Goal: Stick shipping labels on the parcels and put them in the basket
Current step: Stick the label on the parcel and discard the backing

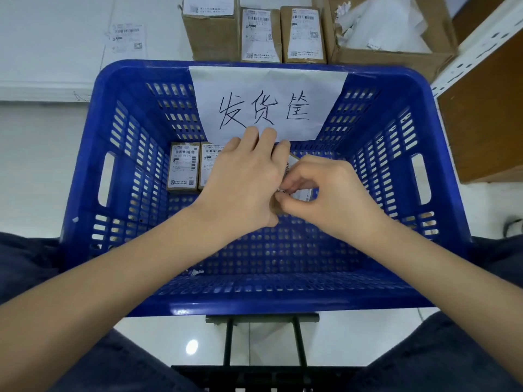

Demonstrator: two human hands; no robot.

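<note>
A big blue plastic basket point(85, 171) fills the middle of the view, with a handwritten paper sign point(268, 100) on its far wall. Two labelled brown parcels point(183, 168) lie side by side on its floor at the far left. Above the basket, my left hand point(243, 182) grips a small brown parcel point(275, 208), most of it hidden behind my fingers. My right hand point(325, 193) pinches the white shipping label point(304, 193) at that parcel's near edge.
Behind the basket stand three labelled cardboard parcels point(260, 35) and an open carton of white paper point(390, 32). A loose label sheet point(126, 38) lies on the white surface at the far left. A brown shelf unit point(486, 108) rises at the right. My knees flank a black stool frame point(263, 340).
</note>
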